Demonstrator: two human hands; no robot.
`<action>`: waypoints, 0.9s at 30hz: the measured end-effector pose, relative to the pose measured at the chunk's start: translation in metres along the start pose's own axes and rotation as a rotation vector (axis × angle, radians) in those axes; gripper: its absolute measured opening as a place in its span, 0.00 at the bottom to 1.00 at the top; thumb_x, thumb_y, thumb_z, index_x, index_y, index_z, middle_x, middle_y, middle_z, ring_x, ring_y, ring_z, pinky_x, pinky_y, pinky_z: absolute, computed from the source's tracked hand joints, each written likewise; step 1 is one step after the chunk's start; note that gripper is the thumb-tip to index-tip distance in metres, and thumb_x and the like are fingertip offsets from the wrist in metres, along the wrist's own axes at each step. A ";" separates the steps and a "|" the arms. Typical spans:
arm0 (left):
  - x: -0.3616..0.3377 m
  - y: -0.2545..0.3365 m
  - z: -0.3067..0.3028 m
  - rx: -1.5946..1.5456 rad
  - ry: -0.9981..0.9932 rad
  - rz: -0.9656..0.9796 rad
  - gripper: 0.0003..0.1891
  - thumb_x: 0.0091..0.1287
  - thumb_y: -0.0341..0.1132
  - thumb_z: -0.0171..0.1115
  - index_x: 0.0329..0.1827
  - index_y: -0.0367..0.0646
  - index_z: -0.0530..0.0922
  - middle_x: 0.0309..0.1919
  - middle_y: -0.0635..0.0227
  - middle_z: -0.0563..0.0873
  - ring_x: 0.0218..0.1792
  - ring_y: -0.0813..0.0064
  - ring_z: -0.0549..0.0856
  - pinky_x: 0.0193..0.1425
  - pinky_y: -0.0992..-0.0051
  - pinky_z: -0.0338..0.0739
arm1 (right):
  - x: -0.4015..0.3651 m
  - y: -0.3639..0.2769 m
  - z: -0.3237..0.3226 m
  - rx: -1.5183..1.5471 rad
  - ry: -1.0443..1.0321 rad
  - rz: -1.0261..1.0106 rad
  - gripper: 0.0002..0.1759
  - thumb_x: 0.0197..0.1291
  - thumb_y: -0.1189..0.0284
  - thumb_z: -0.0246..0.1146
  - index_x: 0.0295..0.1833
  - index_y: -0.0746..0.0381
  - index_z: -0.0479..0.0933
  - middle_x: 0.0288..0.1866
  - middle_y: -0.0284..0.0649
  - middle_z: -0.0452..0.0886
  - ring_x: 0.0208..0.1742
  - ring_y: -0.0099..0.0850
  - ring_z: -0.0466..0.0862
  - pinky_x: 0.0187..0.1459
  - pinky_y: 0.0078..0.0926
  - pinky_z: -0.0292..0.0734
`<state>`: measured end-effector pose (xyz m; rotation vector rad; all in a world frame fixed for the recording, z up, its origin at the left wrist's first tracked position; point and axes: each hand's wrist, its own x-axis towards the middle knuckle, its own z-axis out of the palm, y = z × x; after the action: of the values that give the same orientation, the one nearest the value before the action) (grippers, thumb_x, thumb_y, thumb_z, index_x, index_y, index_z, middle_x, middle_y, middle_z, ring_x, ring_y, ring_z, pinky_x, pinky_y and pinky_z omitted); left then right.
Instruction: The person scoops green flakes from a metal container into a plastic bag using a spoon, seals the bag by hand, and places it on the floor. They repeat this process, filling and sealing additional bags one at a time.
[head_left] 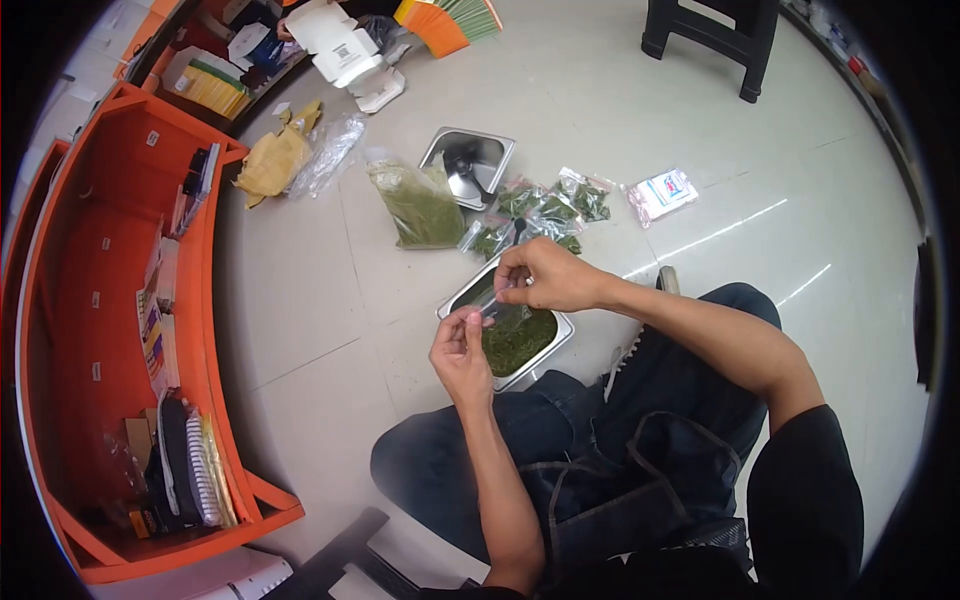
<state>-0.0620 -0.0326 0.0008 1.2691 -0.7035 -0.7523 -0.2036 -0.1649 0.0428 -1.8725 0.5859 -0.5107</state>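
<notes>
My left hand (463, 355) and my right hand (548, 276) pinch a small clear plastic bag (489, 304) between fingertips. The bag is held over a steel pan (567, 330) of chopped green herb (520, 345), just in front of my crossed legs. A black spoon end (519, 229) shows beyond my right hand; its other part is hidden. Several small clear bags filled with green herb (545, 205) lie on the floor past the pan. To their left stands a larger plastic bag of green herb (425, 212).
A second steel pan (505, 155) holds a black utensil (470, 172). A white-and-blue packet (662, 194) lies right. Crumpled yellow paper (272, 165) and clear plastic (335, 155) are left, near an orange shelf (95, 260). A black stool (715, 35) stands at the back.
</notes>
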 end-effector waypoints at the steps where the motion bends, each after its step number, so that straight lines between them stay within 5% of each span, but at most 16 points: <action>1: 0.000 0.003 0.001 0.008 0.007 -0.027 0.09 0.71 0.28 0.64 0.46 0.30 0.80 0.39 0.62 0.86 0.39 0.75 0.85 0.50 0.77 0.78 | 0.001 0.003 0.000 0.042 -0.031 -0.033 0.06 0.56 0.76 0.68 0.37 0.68 0.83 0.33 0.42 0.85 0.35 0.29 0.83 0.40 0.29 0.78; 10: -0.002 0.002 0.000 -0.028 -0.092 -0.071 0.09 0.68 0.27 0.66 0.48 0.30 0.82 0.42 0.63 0.87 0.42 0.78 0.83 0.51 0.78 0.77 | -0.002 -0.002 0.001 -0.102 -0.048 -0.073 0.07 0.60 0.75 0.66 0.38 0.69 0.80 0.30 0.44 0.83 0.33 0.30 0.82 0.37 0.30 0.77; 12: -0.006 -0.001 0.000 -0.003 -0.066 -0.062 0.08 0.68 0.27 0.66 0.47 0.31 0.82 0.40 0.65 0.87 0.40 0.79 0.82 0.49 0.79 0.76 | -0.001 0.010 0.006 0.070 -0.041 -0.116 0.10 0.56 0.73 0.68 0.37 0.71 0.81 0.28 0.48 0.84 0.31 0.35 0.85 0.35 0.32 0.78; 14: -0.006 0.002 0.000 0.090 -0.058 0.009 0.07 0.69 0.28 0.66 0.46 0.33 0.82 0.39 0.66 0.86 0.38 0.81 0.81 0.47 0.80 0.75 | -0.003 -0.003 0.001 0.047 -0.085 0.041 0.10 0.57 0.72 0.72 0.38 0.68 0.82 0.29 0.39 0.85 0.31 0.26 0.83 0.37 0.25 0.78; 16: -0.005 0.000 -0.001 0.067 -0.059 0.029 0.07 0.69 0.28 0.65 0.45 0.33 0.82 0.39 0.67 0.85 0.38 0.81 0.80 0.46 0.81 0.74 | -0.003 0.005 0.003 -0.001 -0.072 -0.029 0.09 0.58 0.73 0.70 0.38 0.68 0.82 0.29 0.40 0.84 0.31 0.27 0.82 0.36 0.26 0.78; 27: -0.004 -0.010 -0.007 0.091 -0.125 0.059 0.09 0.68 0.26 0.66 0.47 0.30 0.82 0.42 0.63 0.86 0.46 0.77 0.82 0.56 0.77 0.75 | -0.007 0.005 0.013 -0.034 -0.090 -0.123 0.08 0.59 0.74 0.67 0.38 0.69 0.79 0.29 0.45 0.83 0.31 0.32 0.83 0.35 0.31 0.76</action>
<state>-0.0601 -0.0267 -0.0106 1.2857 -0.8816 -0.7637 -0.2023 -0.1534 0.0330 -1.9617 0.4242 -0.4963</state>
